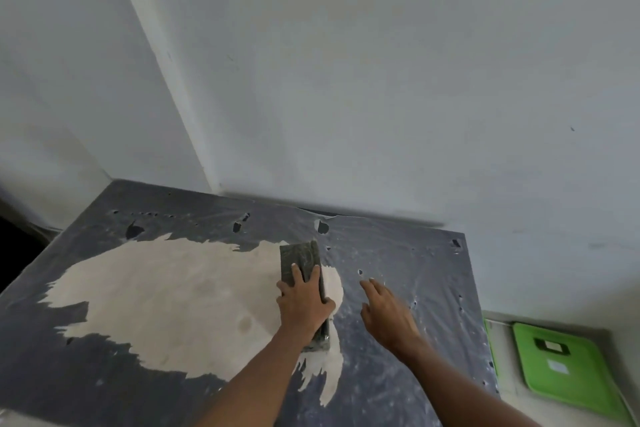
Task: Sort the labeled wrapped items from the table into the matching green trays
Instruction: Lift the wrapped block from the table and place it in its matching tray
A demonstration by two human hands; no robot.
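A dark grey-green wrapped block (300, 258) lies on the table (398, 253), long side running away from me. My left hand (303, 305) rests on top of it, fingers spread over its near half and thumb at its right edge. My right hand (389, 312) hovers just right of the block, fingers apart and holding nothing. A green tray (568, 364) with a white label sits low at the right, beyond the table's right edge. No label shows on the block.
The table is covered in torn dark plastic film with a large bare pale patch (173, 298). White walls meet in a corner right behind the table. A second green edge (490, 340) shows beside the tray.
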